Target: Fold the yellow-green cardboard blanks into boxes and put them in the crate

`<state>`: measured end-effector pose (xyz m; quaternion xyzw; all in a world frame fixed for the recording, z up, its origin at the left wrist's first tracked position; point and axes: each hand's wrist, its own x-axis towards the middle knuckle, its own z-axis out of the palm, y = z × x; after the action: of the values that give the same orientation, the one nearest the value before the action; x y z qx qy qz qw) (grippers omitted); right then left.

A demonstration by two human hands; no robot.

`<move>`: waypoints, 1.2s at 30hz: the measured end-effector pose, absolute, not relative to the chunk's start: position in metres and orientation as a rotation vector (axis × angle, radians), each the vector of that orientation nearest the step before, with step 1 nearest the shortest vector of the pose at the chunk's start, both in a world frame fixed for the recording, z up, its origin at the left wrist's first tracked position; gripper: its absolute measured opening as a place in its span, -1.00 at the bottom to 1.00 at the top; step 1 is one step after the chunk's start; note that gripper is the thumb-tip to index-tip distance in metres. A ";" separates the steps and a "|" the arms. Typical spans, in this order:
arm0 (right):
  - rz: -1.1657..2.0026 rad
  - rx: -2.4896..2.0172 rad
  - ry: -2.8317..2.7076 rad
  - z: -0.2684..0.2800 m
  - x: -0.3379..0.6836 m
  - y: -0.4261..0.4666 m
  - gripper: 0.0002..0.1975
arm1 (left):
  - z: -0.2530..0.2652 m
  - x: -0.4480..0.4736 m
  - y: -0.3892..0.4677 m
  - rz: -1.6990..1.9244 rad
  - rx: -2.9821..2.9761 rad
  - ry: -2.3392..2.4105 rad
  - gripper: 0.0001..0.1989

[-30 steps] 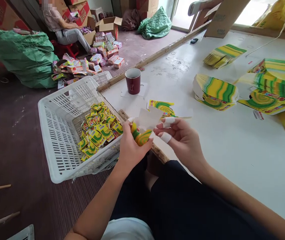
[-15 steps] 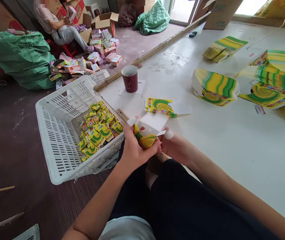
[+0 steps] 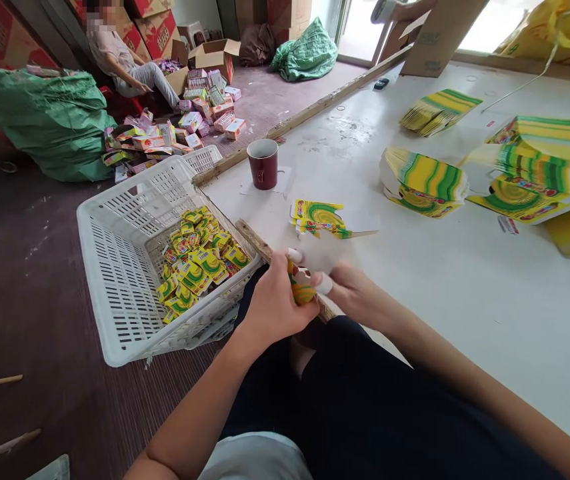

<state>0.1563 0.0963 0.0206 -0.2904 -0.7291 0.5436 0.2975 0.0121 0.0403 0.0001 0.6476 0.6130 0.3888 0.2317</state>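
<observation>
A small yellow and green carton [image 3: 303, 291] is in my left hand [image 3: 281, 293], whose fingers wrap round its left side and front. My right hand [image 3: 359, 293] is at the carton's right edge, with its white-covered thumb against it and the other fingers partly hidden. Above the carton, a pale panel [image 3: 332, 257] is smeared by motion. Flat yellow-green carton blanks [image 3: 317, 213] lie on the white table [image 3: 445, 293] just beyond my hands. To the left, a white plastic basket [image 3: 95, 267] contains many folded yellow-green cartons [image 3: 197, 263].
A maroon mug [image 3: 263, 167] stands near the table's wooden edge strip [image 3: 309, 117]. Several stacks of carton blanks [image 3: 429, 183] lie at the right. On the floor are a green sack [image 3: 49, 127], a pile of small boxes [image 3: 165, 137] and a seated person [image 3: 125, 63].
My right hand has shifted slightly right and up, and the carton's white panel, sharp before, is now blurred. The carton is turned more inside my left hand. The seated person's hand has lowered.
</observation>
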 end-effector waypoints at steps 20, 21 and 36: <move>0.579 -0.533 -2.451 0.007 0.191 0.124 -0.75 | 0.013 -0.018 0.039 0.897 1.695 1.679 -0.45; 0.616 -0.523 -2.466 0.009 0.192 0.126 -0.76 | 0.014 -0.018 0.039 0.897 1.689 1.674 -0.45; 0.569 -1.248 -2.117 -0.026 0.194 0.173 -0.51 | -0.010 -0.078 0.034 1.383 1.482 2.577 -0.16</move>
<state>0.1941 0.1726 -0.0256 -0.4711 -0.7994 0.2148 0.3047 -0.0785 0.0342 -0.0099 0.4510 0.7841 0.4209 -0.0686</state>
